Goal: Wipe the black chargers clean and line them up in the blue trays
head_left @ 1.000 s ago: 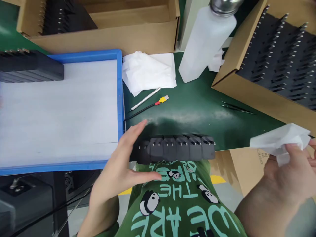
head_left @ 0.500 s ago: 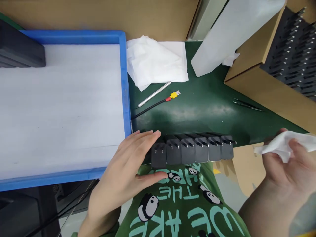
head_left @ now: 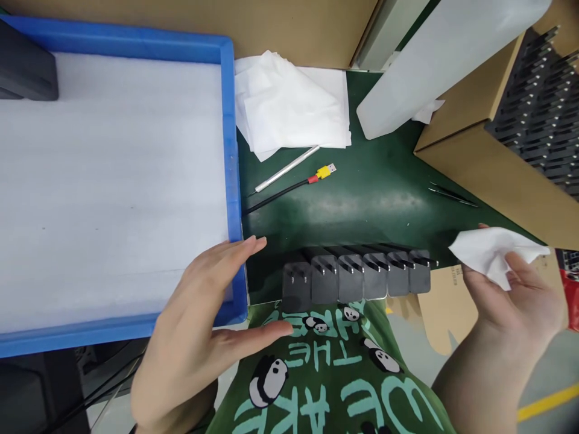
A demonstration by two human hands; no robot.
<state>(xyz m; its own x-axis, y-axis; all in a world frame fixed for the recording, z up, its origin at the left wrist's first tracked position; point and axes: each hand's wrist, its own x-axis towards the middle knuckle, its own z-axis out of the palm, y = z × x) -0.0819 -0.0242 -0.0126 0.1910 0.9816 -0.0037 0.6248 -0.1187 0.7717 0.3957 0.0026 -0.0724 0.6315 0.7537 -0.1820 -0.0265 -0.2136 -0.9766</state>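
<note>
Chargers (head_left: 357,277), six black plug adapters set side by side in a row, stand at the near edge of the green surface (head_left: 362,205), prongs up, just in front of the person's green shirt (head_left: 330,374). Left hand (head_left: 203,337) hovers flat beside the row's left end, fingers (head_left: 235,253) straight and slightly apart, holding nothing and clear of the nearest charger, partly over the corner of the blue tray (head_left: 228,150). Right hand (head_left: 520,295) is well off the row's right end, its fingers pinched on a crumpled white wipe (head_left: 493,253).

For a clean pass, I judge it best to brace the row from the left so it stays together, then draw the wipe along the tops.

Farther out lie folded white tissues (head_left: 289,108), a silver pen (head_left: 287,169), a cable with a yellow plug (head_left: 323,172), tweezers (head_left: 452,194) and a cardboard box (head_left: 488,163).

The shirt's upside-down print reads "WE ARE THE"; the rest is illegible.
</note>
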